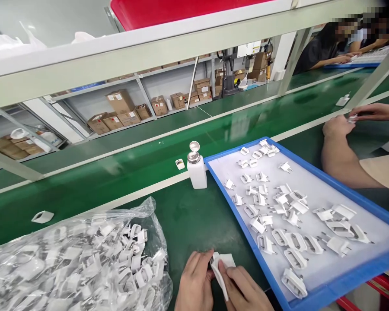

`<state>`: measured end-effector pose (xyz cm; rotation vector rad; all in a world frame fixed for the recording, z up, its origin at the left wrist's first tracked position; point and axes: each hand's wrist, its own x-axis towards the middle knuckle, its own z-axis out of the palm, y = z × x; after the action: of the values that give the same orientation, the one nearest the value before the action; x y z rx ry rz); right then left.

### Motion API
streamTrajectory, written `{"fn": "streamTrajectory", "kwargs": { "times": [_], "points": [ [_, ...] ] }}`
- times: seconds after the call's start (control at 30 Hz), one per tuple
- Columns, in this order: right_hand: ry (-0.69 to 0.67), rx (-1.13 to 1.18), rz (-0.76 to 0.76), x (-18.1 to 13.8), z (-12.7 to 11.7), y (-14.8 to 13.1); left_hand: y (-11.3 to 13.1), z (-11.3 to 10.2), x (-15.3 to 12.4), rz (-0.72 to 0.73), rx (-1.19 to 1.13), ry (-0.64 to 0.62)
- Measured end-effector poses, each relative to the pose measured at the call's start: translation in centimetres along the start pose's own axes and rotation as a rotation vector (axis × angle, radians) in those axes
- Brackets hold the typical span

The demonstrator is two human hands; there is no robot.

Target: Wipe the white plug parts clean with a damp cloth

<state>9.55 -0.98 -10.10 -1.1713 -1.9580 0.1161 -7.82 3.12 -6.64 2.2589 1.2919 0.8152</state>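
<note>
Pinching a white plug piece [213, 261] at the bench's near edge, the left hand [194, 283] grips its metal pins while the right hand [243, 289] clasps a soft white cloth [223, 268] around it. Slick moulded plastic could squirt loose. Beside them, a crinkly clear bag [74, 259] and a blue tray [340, 287].

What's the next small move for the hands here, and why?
Probably finish wiping, then set the plug part in the blue tray. Left hand pinches it, right hand holds a white cloth against it; similar parts already lie there.
</note>
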Motion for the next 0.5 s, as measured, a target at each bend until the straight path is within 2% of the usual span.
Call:
{"fn": "streamTrajectory", "kwargs": {
  "times": [0.07,0.23,0.4,0.5],
  "points": [
    [-0.063,0.036,-0.030,1.2,-0.4,0.1,0.0,0.1,0.1,0.028,0.006,0.003],
    [-0.191,0.063,0.076,4.1,-1.7,-0.1,0.3,0.1,0.4,-0.008,-0.028,0.007],
    [-0.098,-0.005,-0.045,1.5,-0.3,0.1,-0.1,0.4,0.1,0.059,0.014,0.071],
    [-0.016,-0.071,-0.073,-0.8,0.8,-0.2,-0.1,0.3,-0.1,0.030,0.007,0.086]
  ]
}}
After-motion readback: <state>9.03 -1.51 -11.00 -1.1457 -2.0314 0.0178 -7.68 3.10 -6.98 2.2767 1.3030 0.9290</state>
